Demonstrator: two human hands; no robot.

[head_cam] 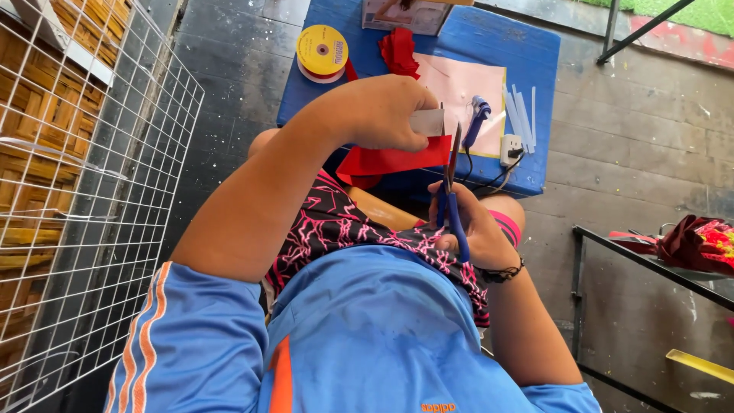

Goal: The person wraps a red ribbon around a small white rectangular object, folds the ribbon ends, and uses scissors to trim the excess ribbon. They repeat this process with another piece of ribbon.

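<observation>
My left hand (382, 112) grips a folded strip of red ribbon (391, 160) together with a small white card (427, 122), holding them above my lap at the near edge of a blue table (527, 57). My right hand (475, 229) holds blue-handled scissors (451, 191), blades pointing up and meeting the right end of the ribbon. A yellow spool of red ribbon (322, 52) lies on the table's left part, and cut red pieces (400, 50) lie beside a pink sheet (468, 88).
A blue glue gun (476, 118), several clear glue sticks (521, 115) and a white power socket (511, 149) lie on the table's right side. A white wire grid (92, 191) stands at left. A black metal frame (612, 245) with red material (699, 243) is at right.
</observation>
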